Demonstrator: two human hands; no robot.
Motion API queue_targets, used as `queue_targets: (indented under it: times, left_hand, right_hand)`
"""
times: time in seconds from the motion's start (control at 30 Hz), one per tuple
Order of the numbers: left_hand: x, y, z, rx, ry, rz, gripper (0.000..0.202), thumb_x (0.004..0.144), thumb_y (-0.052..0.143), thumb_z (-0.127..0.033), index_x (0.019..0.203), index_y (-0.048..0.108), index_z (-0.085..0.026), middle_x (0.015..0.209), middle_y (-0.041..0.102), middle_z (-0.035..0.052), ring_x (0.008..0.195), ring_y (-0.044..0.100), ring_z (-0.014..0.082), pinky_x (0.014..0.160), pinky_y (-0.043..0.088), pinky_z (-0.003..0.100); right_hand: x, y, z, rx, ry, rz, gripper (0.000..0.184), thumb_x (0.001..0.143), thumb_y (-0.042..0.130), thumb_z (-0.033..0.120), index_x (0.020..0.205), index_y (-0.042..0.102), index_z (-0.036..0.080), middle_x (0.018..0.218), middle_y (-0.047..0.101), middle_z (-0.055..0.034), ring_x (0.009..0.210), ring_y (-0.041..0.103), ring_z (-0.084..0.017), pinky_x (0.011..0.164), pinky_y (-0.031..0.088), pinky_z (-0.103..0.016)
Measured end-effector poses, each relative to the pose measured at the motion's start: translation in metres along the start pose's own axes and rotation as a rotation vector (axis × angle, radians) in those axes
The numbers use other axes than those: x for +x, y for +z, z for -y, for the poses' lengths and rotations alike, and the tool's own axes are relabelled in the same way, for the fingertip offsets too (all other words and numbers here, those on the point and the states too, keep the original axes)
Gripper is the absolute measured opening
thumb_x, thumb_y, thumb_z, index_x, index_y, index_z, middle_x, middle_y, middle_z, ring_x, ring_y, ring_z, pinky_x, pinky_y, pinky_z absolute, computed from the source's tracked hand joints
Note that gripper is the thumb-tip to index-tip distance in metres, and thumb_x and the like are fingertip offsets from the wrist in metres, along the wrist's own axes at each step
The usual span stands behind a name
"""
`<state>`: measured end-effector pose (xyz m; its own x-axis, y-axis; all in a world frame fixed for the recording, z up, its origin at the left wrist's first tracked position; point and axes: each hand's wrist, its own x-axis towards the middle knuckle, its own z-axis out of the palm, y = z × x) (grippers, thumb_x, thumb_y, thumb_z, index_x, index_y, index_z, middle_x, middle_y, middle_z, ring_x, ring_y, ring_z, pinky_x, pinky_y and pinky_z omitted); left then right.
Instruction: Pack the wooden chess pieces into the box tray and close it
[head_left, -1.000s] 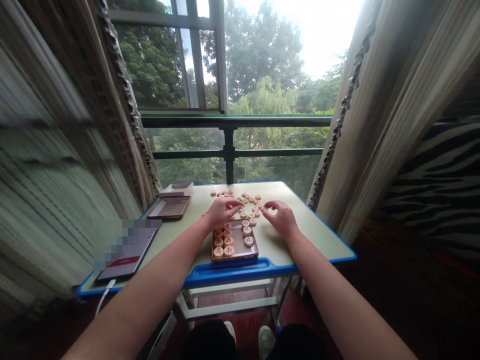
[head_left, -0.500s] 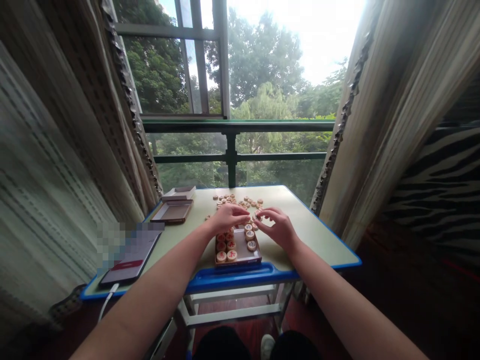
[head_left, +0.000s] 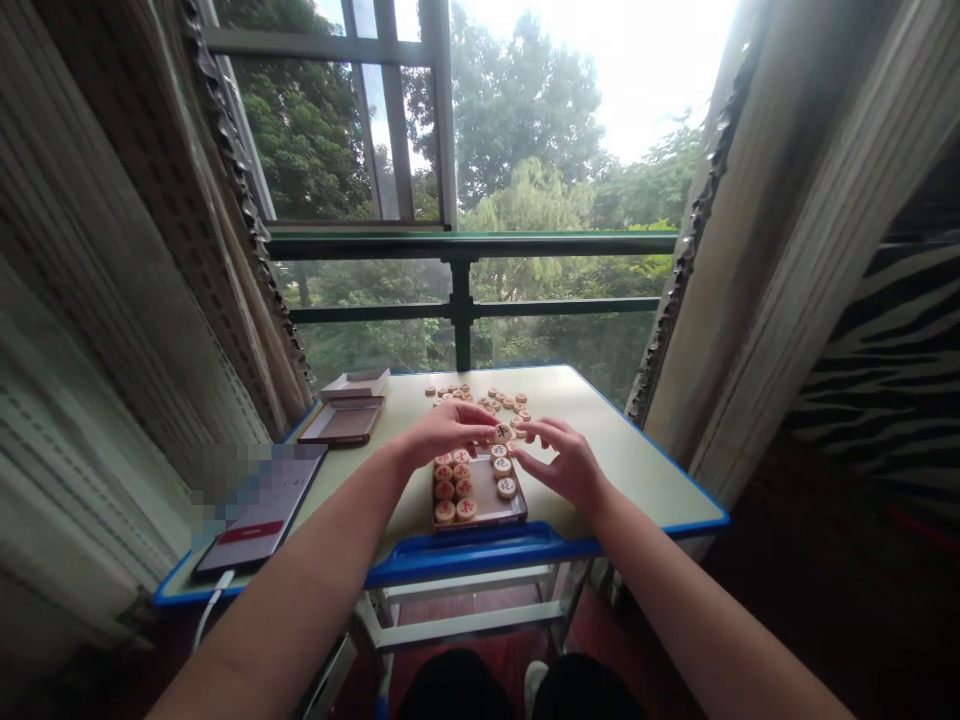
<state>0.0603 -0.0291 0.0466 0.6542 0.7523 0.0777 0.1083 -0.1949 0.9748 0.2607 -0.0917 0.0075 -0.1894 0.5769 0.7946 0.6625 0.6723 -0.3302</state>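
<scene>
A shallow brown tray (head_left: 487,514) lies at the near edge of the pale table (head_left: 622,460), with several round wooden chess pieces (head_left: 454,490) lined up in it. Loose pieces (head_left: 504,402) are scattered farther back on the table. My left hand (head_left: 442,432) reaches over the tray's far end, its fingertips pinched on one wooden piece (head_left: 502,433). My right hand (head_left: 566,462) hovers just right of the tray, fingers curled and spread toward that same piece, holding nothing that I can see.
An open box with its lid (head_left: 346,410) sits at the table's back left. A phone (head_left: 255,510) on a white cable lies at the near left corner. Curtains flank the table; a window with a green railing (head_left: 459,300) stands behind it.
Both hands drew back from the loose pieces toward the tray's far end. My left hand now pinches a piece above the tray, and my right hand closed in beside it.
</scene>
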Motion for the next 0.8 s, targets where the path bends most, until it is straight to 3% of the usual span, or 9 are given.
queue_targets:
  times: [0.2, 0.4, 0.57, 0.8]
  left_hand:
    - [0.002, 0.007, 0.004, -0.024, 0.05, 0.067, 0.037, 0.065, 0.073, -0.033, 0.093, 0.069, -0.009, 0.07, 0.067, 0.0063, 0.058, 0.058, 0.0102, 0.057, 0.047, 0.024]
    - [0.004, 0.012, 0.007, 0.009, 0.062, 0.105, 0.036, 0.068, 0.071, -0.032, 0.096, 0.068, -0.01, 0.077, 0.069, 0.0076, 0.061, 0.058, 0.0101, 0.06, 0.048, 0.024]
    - [0.003, 0.007, 0.007, 0.1, 0.026, 0.123, 0.037, 0.068, 0.07, -0.034, 0.096, 0.069, -0.01, 0.073, 0.069, 0.0074, 0.056, 0.056, 0.0094, 0.051, 0.043, 0.02]
    - [-0.001, 0.004, 0.004, 0.198, 0.071, 0.197, 0.041, 0.061, 0.075, -0.031, 0.096, 0.069, -0.011, 0.088, 0.07, 0.0096, 0.079, 0.062, 0.017, 0.07, 0.048, 0.026]
  right_hand:
    - [-0.002, 0.003, 0.001, 0.0, 0.052, 0.089, 0.014, 0.075, 0.063, 0.032, 0.079, 0.065, 0.018, 0.058, 0.058, 0.0008, 0.05, 0.047, -0.008, 0.052, 0.041, -0.021]
    - [-0.003, 0.002, 0.0, 0.019, 0.104, 0.074, 0.024, 0.073, 0.064, 0.035, 0.09, 0.063, 0.017, 0.057, 0.057, 0.002, 0.048, 0.045, -0.008, 0.051, 0.04, -0.02]
    - [-0.004, 0.001, 0.004, 0.045, 0.137, 0.081, 0.022, 0.073, 0.063, 0.037, 0.082, 0.064, 0.016, 0.047, 0.048, 0.0046, 0.044, 0.041, -0.007, 0.047, 0.037, -0.019]
    - [-0.005, -0.002, 0.005, 0.065, 0.147, 0.144, 0.027, 0.07, 0.066, 0.043, 0.073, 0.062, 0.016, 0.045, 0.042, 0.0061, 0.042, 0.035, -0.006, 0.043, 0.032, -0.019]
